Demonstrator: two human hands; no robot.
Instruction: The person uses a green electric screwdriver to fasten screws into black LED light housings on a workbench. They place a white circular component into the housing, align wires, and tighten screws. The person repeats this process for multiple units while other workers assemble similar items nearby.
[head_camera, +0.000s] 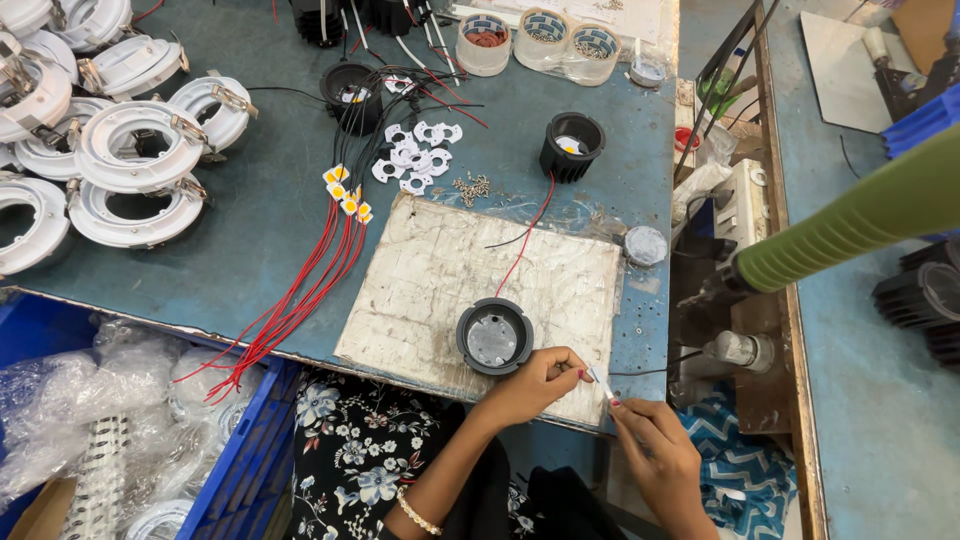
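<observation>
My left hand (532, 385) and my right hand (652, 452) meet at the near edge of a worn white mat (440, 270). Together they pinch a small white tube-like piece (603, 383) between fingertips. Just left of my left hand a black round lamp housing (494, 336) sits on the mat, its grey inside facing up. A red wire (525, 235) and a black wire run from it toward a second black housing (572, 146) farther back.
White lamp rings (130, 150) pile at the far left. A bundle of red-wired yellow chips (345, 195), white small plates (415, 155), loose screws (472, 186) and tape rolls (540, 38) lie behind. A green tool (850, 220) hangs at right. Blue crate (235, 460) below.
</observation>
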